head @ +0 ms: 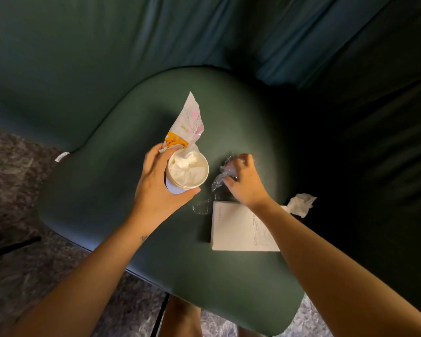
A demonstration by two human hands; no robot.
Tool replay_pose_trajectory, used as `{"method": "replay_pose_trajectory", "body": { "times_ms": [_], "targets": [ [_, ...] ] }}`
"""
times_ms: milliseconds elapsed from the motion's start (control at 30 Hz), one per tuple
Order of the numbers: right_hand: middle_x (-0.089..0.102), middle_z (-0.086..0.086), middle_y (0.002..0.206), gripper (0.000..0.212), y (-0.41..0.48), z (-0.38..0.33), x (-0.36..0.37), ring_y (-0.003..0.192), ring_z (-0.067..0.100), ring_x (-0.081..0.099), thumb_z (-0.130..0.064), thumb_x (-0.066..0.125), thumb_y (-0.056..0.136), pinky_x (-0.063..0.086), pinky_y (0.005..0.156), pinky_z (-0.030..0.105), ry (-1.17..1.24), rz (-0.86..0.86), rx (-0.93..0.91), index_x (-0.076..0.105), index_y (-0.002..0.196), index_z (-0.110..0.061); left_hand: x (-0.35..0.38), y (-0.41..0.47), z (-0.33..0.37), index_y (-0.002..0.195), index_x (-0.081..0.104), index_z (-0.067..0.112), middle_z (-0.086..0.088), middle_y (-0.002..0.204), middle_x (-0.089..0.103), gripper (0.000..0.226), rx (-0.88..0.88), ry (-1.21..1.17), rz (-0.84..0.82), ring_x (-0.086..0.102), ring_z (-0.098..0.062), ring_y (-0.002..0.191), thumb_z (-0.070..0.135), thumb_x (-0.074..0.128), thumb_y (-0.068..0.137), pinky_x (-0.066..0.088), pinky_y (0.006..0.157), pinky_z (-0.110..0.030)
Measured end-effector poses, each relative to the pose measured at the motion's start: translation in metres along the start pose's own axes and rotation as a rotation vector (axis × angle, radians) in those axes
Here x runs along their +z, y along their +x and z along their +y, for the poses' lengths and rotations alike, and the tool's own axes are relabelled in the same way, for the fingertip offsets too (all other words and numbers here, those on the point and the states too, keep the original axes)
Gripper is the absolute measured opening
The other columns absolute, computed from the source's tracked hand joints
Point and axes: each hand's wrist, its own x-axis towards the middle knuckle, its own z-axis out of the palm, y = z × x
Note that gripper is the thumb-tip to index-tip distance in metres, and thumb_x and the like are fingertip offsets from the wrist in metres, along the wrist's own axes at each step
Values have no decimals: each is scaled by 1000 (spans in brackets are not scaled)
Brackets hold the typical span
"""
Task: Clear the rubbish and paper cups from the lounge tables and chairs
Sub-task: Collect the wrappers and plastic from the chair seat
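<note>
My left hand [159, 184] grips a stack of white paper cups [188, 170] stuffed with crumpled tissue, and pinches a white and orange snack wrapper [186, 125] against the rim. My right hand [243, 178] closes its fingers on a crumpled clear plastic wrap [220, 177] lying on the dark green chair seat [122, 190]. A white box [238, 227] lies flat on the seat under my right wrist. A crumpled white tissue [300, 204] sits at the seat's right edge.
The chair's green backrest [107, 45] curves behind the seat, with teal fabric [314, 45] draped at the upper right. Grey patterned carpet [15, 190] lies to the left and below. Black chair legs [161, 317] show near the bottom.
</note>
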Motion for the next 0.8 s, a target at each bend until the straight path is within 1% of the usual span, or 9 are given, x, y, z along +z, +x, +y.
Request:
{"method": "replay_pose_trajectory", "body": {
  "times_ms": [100,133,200,333,467,600,667,733,800],
  "targets": [
    [32,3,144,57,-8,9,7,134,29,20,-65,44,81,11,110,49,-310,2,50,46,125,-30,1,-2,0,122,51,2,-14,130,41,83,10,7,-1,42,-12,115,5,88,47,25,93,3],
    [27,1,148,57,-11,10,9,137,31,13,-69,40,81,8,110,52,-342,-8,74,44,127,-35,2,-2,0,122,51,2,-13,130,41,83,10,9,-2,42,-13,116,5,88,47,25,94,3],
    [22,4,150,54,-14,11,13,137,35,11,-62,46,83,15,108,54,-371,-5,75,42,129,-34,3,-2,-1,123,51,4,-10,129,40,84,3,3,-1,42,-12,117,5,88,48,25,95,2],
    [33,13,141,40,-11,5,14,126,32,30,-22,58,90,34,105,39,-330,67,25,48,128,-20,5,0,-2,124,51,7,-3,128,37,83,-3,2,1,41,-7,116,6,87,49,24,93,3],
    [57,11,118,25,-9,-9,-7,99,24,59,-18,53,93,47,89,25,-114,118,40,62,115,-9,5,-2,-1,125,51,13,-4,132,37,82,-22,15,-9,39,3,110,10,87,50,26,90,4],
    [66,6,100,24,-30,-47,-32,84,19,61,-7,66,82,48,75,25,62,382,-97,60,105,-7,6,-2,4,125,51,14,-4,135,37,83,-33,46,-19,40,2,109,13,87,50,26,86,5],
    [69,7,90,23,-40,-67,-39,77,23,62,1,70,74,45,70,20,94,435,-231,63,95,-5,7,-2,11,123,53,15,-4,134,38,80,-20,53,-1,42,1,109,15,86,50,30,86,0],
    [69,10,91,22,-49,-79,-40,79,26,64,5,71,69,41,72,16,66,396,-359,67,89,-3,6,-1,20,123,53,18,-1,134,39,80,-17,65,8,45,-3,110,18,85,50,37,87,-12],
    [63,13,107,24,-57,-86,-37,88,20,61,-1,70,71,41,77,10,109,269,-436,67,95,-3,5,0,27,125,50,16,-3,135,38,80,-5,67,-5,48,-13,115,16,83,53,42,87,-22]
  ]
}}
